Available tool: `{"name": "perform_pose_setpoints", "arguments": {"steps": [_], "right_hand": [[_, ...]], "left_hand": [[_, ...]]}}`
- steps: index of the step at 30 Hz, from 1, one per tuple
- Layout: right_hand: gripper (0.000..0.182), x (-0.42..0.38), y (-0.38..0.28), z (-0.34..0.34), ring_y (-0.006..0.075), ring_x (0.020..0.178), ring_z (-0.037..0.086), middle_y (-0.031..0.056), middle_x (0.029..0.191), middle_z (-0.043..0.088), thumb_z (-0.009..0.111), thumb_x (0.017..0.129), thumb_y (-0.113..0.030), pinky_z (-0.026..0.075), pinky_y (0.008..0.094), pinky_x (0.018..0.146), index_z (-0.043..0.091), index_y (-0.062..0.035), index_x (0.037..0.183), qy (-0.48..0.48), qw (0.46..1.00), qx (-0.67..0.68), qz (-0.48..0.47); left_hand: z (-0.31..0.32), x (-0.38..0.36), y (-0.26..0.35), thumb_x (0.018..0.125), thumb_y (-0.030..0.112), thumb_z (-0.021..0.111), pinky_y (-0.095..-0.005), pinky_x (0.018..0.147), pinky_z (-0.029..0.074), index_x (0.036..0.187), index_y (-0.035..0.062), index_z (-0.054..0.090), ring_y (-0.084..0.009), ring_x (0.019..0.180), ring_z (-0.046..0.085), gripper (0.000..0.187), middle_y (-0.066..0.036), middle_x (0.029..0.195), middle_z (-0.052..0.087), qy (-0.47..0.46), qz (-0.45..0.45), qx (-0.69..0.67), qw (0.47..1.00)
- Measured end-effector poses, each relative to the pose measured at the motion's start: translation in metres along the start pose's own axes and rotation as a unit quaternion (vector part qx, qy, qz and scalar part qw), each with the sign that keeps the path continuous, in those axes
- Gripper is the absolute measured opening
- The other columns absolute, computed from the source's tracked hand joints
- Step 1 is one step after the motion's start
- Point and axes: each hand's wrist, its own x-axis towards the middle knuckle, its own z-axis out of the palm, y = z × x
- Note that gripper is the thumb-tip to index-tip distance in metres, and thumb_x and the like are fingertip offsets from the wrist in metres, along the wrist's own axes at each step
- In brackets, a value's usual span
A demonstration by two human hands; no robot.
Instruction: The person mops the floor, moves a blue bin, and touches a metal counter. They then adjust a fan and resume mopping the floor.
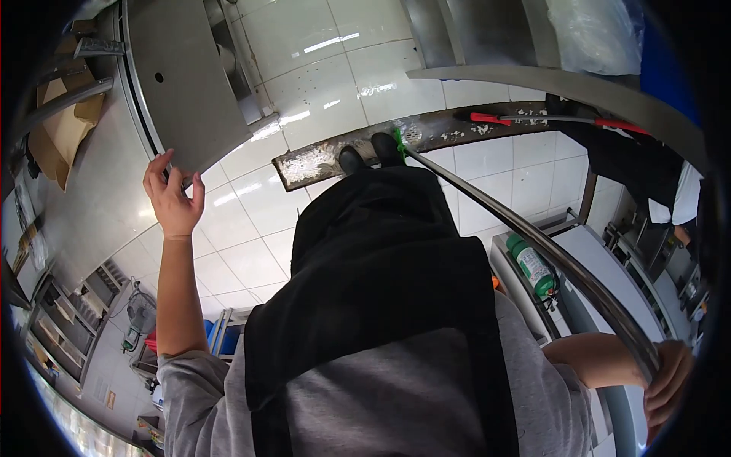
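clamping the metal pole (495, 203) toward its near end, right hand (668, 381) holds well — pole probably light, stiff; left hand (173, 199) has fingers apart.

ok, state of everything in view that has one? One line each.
Left hand: open, fingers loosely bent, nothing held
Right hand: shut around the metal pole
Metal pole: slanted, green end lowest
Black boots: side by side
Floor strip: littered with white bits
Black apron: worn
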Motion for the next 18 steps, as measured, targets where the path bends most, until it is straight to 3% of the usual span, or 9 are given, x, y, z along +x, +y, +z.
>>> {"name": "perform_pose_setpoints", "arguments": {"steps": [1,4,8,11,14,18], "right_hand": [[0.019,0.0,-0.003,0.008,-0.0004,0.041,0.055,-0.006,0.054,0.062,0.083,0.066,-0.02,0.045,0.0087,0.045,0.068,-0.0142,0.057,-0.022,0.999,-0.029,0.01],[0.018,0.003,0.028,0.033,-0.0016,0.039,0.051,-0.007,0.051,0.06,0.084,0.066,-0.021,0.039,0.0089,0.041,0.068,-0.0136,0.061,-0.073,0.995,0.067,0.004],[0.018,-0.001,0.012,0.022,-0.0031,0.038,0.049,-0.0091,0.049,0.057,0.085,0.067,-0.02,0.035,0.0082,0.041,0.067,-0.0133,0.068,-0.027,0.999,0.02,0.011],[0.018,0.01,0.022,0.023,-0.0032,0.039,0.049,-0.0093,0.049,0.056,0.085,0.066,-0.02,0.037,0.008,0.041,0.069,-0.0133,0.071,-0.048,0.998,0.033,0.014],[0.016,0.009,0.019,0.018,-0.0033,0.039,0.049,-0.0099,0.049,0.055,0.085,0.066,-0.021,0.039,0.0075,0.042,0.071,-0.0142,0.069,-0.035,0.999,0.033,-0.01],[0.022,-0.007,-0.01,-0.002,-0.004,0.04,0.049,-0.0106,0.049,0.056,0.083,0.068,-0.022,0.039,0.0073,0.041,0.066,-0.0169,0.054,-0.026,1.0,0.006,0.013]], "left_hand": [[0.0,0.0,0.001,0.074,0.013,0.07,-0.0434,0.099,0.038,0.073,0.0062,0.056,-0.035,0.12,0.046,0.015,-0.011,0.125,0.055,0.004,0.003,0.001,1.0],[-0.001,-0.001,-0.001,0.074,0.014,0.07,-0.0435,0.098,0.038,0.075,0.0065,0.057,-0.0352,0.119,0.046,0.015,-0.011,0.125,0.055,0.006,0.007,0.0,1.0],[-0.002,-0.002,-0.002,0.074,0.014,0.07,-0.0429,0.098,0.039,0.079,0.0064,0.057,-0.0348,0.118,0.046,0.016,-0.01,0.125,0.054,0.004,0.002,-0.004,1.0],[0.0,-0.001,-0.001,0.074,0.013,0.069,-0.0426,0.098,0.04,0.078,0.0058,0.056,-0.035,0.118,0.046,0.016,-0.009,0.125,0.054,0.014,0.002,0.0,1.0],[0.0,-0.001,-0.001,0.074,0.013,0.068,-0.0428,0.098,0.041,0.078,0.0058,0.056,-0.0348,0.118,0.046,0.015,-0.009,0.125,0.054,0.019,0.002,-0.004,1.0],[0.001,-0.003,-0.001,0.074,0.013,0.069,-0.0427,0.098,0.041,0.077,0.0056,0.055,-0.035,0.118,0.046,0.016,-0.01,0.124,0.055,0.021,0.011,0.0,1.0]]}}
